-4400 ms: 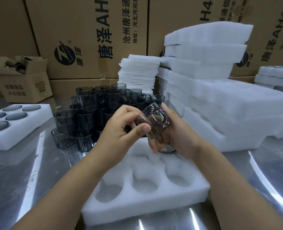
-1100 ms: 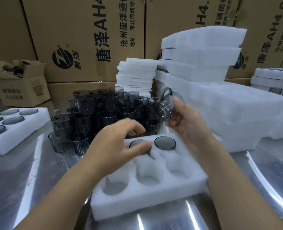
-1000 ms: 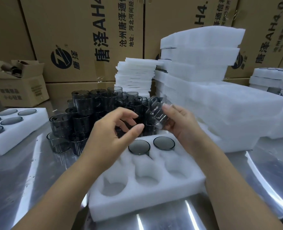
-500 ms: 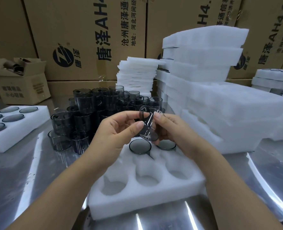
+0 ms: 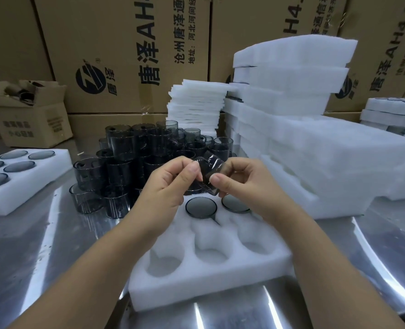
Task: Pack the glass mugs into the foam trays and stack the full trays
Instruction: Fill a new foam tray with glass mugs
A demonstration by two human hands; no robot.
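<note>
Turned since half a second ago: glass mug [image 5: 209, 174], smoky grey, see-through, now tilted on its side. I log: tabletop [image 5: 42, 245], steel; mug pile [image 5: 125, 162], behind; foam tray [image 5: 220, 279], white, seated mugs [image 5: 201, 207] in far row, near row bare; left hand [image 5: 168, 186], right hand [image 5: 244, 181], both pinching the glass mug above the tray's far row.

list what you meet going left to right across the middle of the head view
filled foam tray → pile of loose glass mugs → left hand → held mug, pinched by both hands → right hand → stack of white foam trays
</note>
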